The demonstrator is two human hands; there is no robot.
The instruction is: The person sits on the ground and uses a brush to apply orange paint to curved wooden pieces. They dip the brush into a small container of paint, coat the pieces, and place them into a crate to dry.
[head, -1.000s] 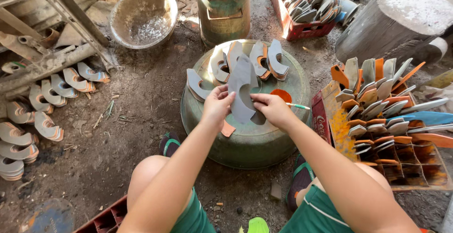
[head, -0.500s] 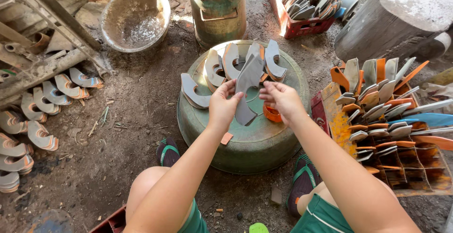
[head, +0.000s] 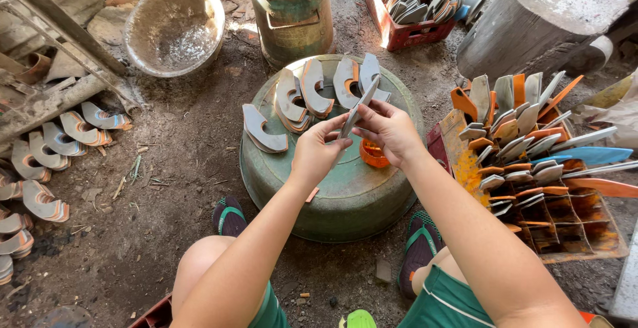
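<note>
Both my hands hold one grey curved metal blade piece (head: pixel 359 105), turned edge-on above an upturned green metal basin (head: pixel 345 188). My left hand (head: pixel 318 150) grips its lower end, and my right hand (head: pixel 389 127) pinches it from the right. Several similar grey crescent-shaped pieces (head: pixel 292 99) with orange edges lie in a row on the basin's far side. A small orange cup (head: pixel 372 156) stands on the basin just below my right hand.
A divided tray (head: pixel 565 228) of grey and orange blades sits at the right. More crescent pieces (head: pixel 46 145) lie on the dirt at the left. A metal bowl (head: pixel 174 25), a green can (head: pixel 292 9), a red crate (head: pixel 412 32) and a stump (head: pixel 538 19) stand beyond.
The blade piece has been lifted off the basin and turned from flat to edge-on between my hands. The view has shifted slightly nearer.
</note>
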